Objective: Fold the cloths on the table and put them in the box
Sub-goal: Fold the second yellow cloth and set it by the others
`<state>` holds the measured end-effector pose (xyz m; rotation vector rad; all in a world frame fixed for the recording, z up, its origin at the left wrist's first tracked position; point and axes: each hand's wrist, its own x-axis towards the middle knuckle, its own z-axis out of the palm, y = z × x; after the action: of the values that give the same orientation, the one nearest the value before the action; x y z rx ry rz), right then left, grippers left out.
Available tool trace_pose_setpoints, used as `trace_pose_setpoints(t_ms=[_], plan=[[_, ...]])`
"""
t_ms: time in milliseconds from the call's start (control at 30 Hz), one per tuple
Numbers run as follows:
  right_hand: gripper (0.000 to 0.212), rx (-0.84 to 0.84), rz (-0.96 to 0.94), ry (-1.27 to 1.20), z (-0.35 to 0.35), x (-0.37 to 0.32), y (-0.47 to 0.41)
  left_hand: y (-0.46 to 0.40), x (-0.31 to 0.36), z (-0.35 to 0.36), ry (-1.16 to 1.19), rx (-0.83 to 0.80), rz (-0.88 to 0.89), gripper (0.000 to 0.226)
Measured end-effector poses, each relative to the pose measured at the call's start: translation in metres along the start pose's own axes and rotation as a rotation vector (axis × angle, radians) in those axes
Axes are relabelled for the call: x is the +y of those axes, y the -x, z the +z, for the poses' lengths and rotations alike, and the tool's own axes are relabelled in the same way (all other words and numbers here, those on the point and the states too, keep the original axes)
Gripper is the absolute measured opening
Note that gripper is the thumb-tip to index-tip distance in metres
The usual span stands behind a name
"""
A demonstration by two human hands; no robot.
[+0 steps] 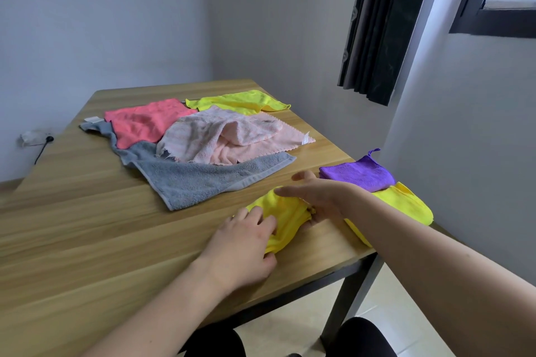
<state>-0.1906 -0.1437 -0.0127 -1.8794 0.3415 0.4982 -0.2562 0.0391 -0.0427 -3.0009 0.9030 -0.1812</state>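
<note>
A small folded yellow cloth [287, 217] lies near the table's front right corner. My left hand [246, 240] rests on its near left part, fingers spread flat on the fabric. My right hand [319, 197] is against its right end with straight fingers reaching over it and the thumb underneath. Just to the right, a folded purple cloth [359, 175] sits on another folded yellow cloth [406, 203] at the table's edge. Farther back lies a loose pile: a grey towel [203, 180], pale pink cloths [232, 136], a coral cloth [145, 122] and a yellow cloth [240, 100]. No box is in view.
The wooden table [87, 226] has bare surface to the left and front. Its right edge runs close to a white wall, with a dark curtain [385, 23] and a window above. A wall socket with a cable [37, 139] is at far left.
</note>
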Motion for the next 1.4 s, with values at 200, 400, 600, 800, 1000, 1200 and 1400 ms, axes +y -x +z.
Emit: trace_pose_setpoints(t_ms=[200, 400, 600, 800, 1000, 1200, 1400], plan=[[0.034, -0.132, 0.046, -0.080, -0.009, -0.009, 0.008, -0.003, 0.000, -0.006, -0.094, 0.003, -0.080, 0.054], [0.010, -0.060, 0.114, -0.242, -0.018, -0.020, 0.010, -0.013, -0.010, -0.012, -0.136, 0.272, -0.068, 0.029], [0.034, -0.364, -0.050, -0.155, -0.036, -0.032, 0.023, -0.038, -0.035, -0.035, 0.309, 0.357, -0.183, 0.029], [0.045, -0.190, -0.249, 0.238, -0.062, -0.042, 0.013, -0.061, -0.058, -0.059, 0.711, 0.270, -0.182, 0.022], [0.018, -0.038, -0.404, -0.063, -0.075, -0.053, 0.003, -0.095, -0.056, -0.073, 0.904, 0.127, -0.227, 0.018], [0.015, 0.150, -0.453, -0.243, -0.097, -0.063, -0.023, -0.144, -0.030, -0.069, 1.372, 0.367, -0.399, 0.036], [0.048, 0.344, -0.356, -0.114, -0.141, -0.068, -0.060, -0.220, 0.011, -0.054, 1.387, 0.537, -0.616, 0.015]])
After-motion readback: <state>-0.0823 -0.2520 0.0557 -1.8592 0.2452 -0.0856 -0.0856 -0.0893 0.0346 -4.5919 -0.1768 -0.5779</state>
